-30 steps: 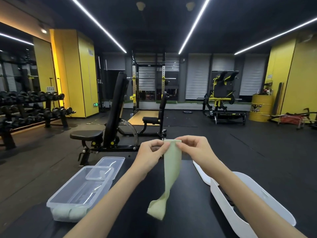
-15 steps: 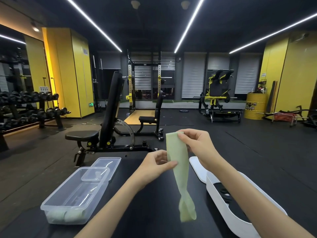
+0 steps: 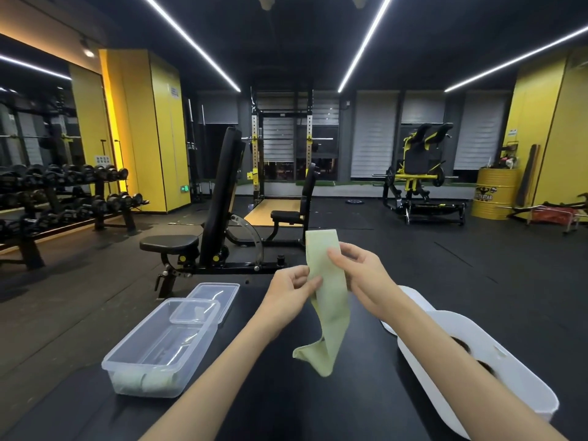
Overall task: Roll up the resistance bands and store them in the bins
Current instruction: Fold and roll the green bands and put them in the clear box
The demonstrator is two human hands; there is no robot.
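Gym table (image 3: pixel 366 393) | green band (image 3: pixel 331 300) hangs unrolled, pinched near its top by left hand (image 3: pixel 291 289) and right hand (image 3: pixel 359 275) | step: apparently starting the roll | next: likely wind evenly, then clear bin (image 3: pixel 130 335)

The band (image 3: pixel 329 300) I'm holding looks thin, matt and rubbery. The clear bin (image 3: pixel 132 333) is glossy see-through plastic, the white bin (image 3: pixel 525 396) smooth opaque plastic, the table (image 3: pixel 366 402) smooth black, faintly shiny.

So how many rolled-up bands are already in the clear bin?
2, both pale green, side by side at the near end of the clear bin: the left roll and the right roll. The cloudy plastic could hide more behind them.
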